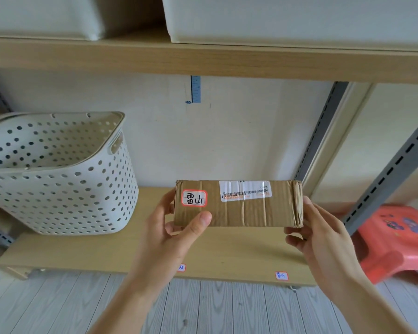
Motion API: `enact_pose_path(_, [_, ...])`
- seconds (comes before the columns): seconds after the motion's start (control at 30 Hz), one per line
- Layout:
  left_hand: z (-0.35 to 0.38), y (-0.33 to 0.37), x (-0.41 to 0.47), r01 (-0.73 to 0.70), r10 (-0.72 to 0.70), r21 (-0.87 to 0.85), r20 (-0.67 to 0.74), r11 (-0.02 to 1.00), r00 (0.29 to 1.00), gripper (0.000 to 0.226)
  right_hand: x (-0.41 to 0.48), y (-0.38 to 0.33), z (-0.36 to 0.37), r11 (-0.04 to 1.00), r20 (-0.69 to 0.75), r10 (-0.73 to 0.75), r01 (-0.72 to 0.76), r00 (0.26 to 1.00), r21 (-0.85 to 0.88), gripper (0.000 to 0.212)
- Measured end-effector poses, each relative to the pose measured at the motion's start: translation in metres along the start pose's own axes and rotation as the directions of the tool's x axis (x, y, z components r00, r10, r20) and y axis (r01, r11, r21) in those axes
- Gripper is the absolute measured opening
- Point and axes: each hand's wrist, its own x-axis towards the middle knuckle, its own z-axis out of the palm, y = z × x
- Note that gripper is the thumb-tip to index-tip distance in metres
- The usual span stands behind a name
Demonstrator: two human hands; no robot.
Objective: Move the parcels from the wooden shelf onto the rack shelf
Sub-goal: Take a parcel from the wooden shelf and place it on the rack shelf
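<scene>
A long brown cardboard parcel (241,210), wrapped in clear tape, carries a red-bordered handwritten label and a white printed sticker. Both hands hold it just above the low wooden shelf board (121,251). My left hand (176,227) grips its left end, thumb on the front face. At the right end my right hand (319,235) clasps it, fingers curled underneath. Two small labels are stuck on the board's front edge.
A white perforated plastic basket (56,174) stands on the board's left part. Grey slotted metal uprights (386,174) rise at the right, a red plastic stool (396,239) behind them. A higher wooden shelf (203,59) carries white boxes. Grey plank floor lies below.
</scene>
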Motion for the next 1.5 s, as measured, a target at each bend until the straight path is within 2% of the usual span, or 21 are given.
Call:
enact_pose_path(0.13, [-0.004, 0.001, -0.003, 0.005, -0.004, -0.038, 0.011, 0.999, 1.0, 0.055, -0.001, 0.005, 0.003, 1.0, 0.054, -0.005, 0.004, 0.999, 0.016, 0.056])
enact_pose_path(0.2, [-0.004, 0.004, -0.004, 0.007, -0.007, -0.055, 0.017, 0.998, 1.0, 0.047, -0.004, 0.006, 0.006, 0.998, 0.121, -0.059, 0.061, 0.991, -0.012, 0.072])
enact_pose_path(0.23, [-0.005, 0.005, -0.004, 0.018, -0.019, -0.071, -0.015, 0.997, 1.0, 0.041, -0.005, 0.005, 0.007, 0.995, 0.141, -0.1, 0.103, 0.985, -0.012, 0.069])
enact_pose_path(0.33, [-0.008, 0.002, 0.001, -0.003, -0.003, -0.031, -0.175, 1.0, 0.984, 0.025, -0.006, 0.0, 0.009, 0.977, 0.174, -0.212, 0.207, 0.962, 0.049, 0.025])
enact_pose_path(0.37, [-0.009, 0.001, 0.002, -0.012, 0.01, -0.009, -0.206, 1.0, 0.978, 0.021, -0.008, -0.002, 0.01, 0.975, 0.183, -0.223, 0.217, 0.957, 0.055, 0.023])
enact_pose_path(0.63, [-0.01, 0.0, 0.003, -0.083, 0.084, 0.014, -0.212, 0.996, 0.974, 0.019, -0.005, 0.002, 0.01, 0.972, 0.2, -0.235, 0.232, 0.951, 0.037, 0.033])
enact_pose_path(0.77, [-0.014, -0.005, 0.006, -0.072, 0.077, 0.028, -0.243, 0.997, 0.967, 0.025, -0.004, 0.004, 0.009, 0.936, 0.184, -0.311, 0.335, 0.932, -0.113, 0.037])
enact_pose_path(0.9, [-0.017, -0.016, 0.014, -0.064, 0.098, 0.136, -0.258, 0.989, 0.961, 0.029, -0.004, 0.013, 0.016, 0.922, 0.18, -0.308, 0.34, 0.934, -0.188, 0.047])
enact_pose_path(0.97, [-0.021, -0.03, 0.024, -0.018, 0.073, 0.201, -0.269, 0.979, 0.96, 0.025, -0.001, 0.025, 0.022, 0.92, 0.156, -0.282, 0.313, 0.947, -0.238, 0.042])
enact_pose_path(1.07, [-0.029, -0.057, 0.046, 0.117, -0.039, 0.24, -0.306, 0.964, 0.951, 0.018, 0.018, 0.054, 0.029, 0.917, 0.066, -0.205, 0.215, 0.977, -0.335, 0.025])
enact_pose_path(1.2, [-0.04, -0.105, 0.075, 0.302, -0.223, 0.262, -0.292, 0.917, 0.93, 0.026, 0.048, 0.095, 0.05, 0.854, 0.058, -0.085, 0.103, 0.995, -0.509, 0.032])
enact_pose_path(1.3, [-0.047, -0.143, 0.09, 0.399, -0.334, 0.255, -0.262, 0.881, 0.905, 0.011, 0.073, 0.131, 0.07, 0.814, 0.092, -0.025, 0.074, 0.995, -0.576, 0.032])
enact_pose_path(1.4, [-0.053, -0.185, 0.099, 0.481, -0.406, 0.262, -0.292, 0.837, 0.866, 0.026, 0.093, 0.167, 0.083, 0.765, 0.109, 0.028, 0.049, 0.994, -0.642, 0.033])
enact_pose_path(1.5, [-0.054, -0.225, 0.1, 0.556, -0.469, 0.243, -0.335, 0.795, 0.817, 0.031, 0.105, 0.198, 0.088, 0.732, 0.129, 0.05, 0.052, 0.99, -0.68, 0.033])
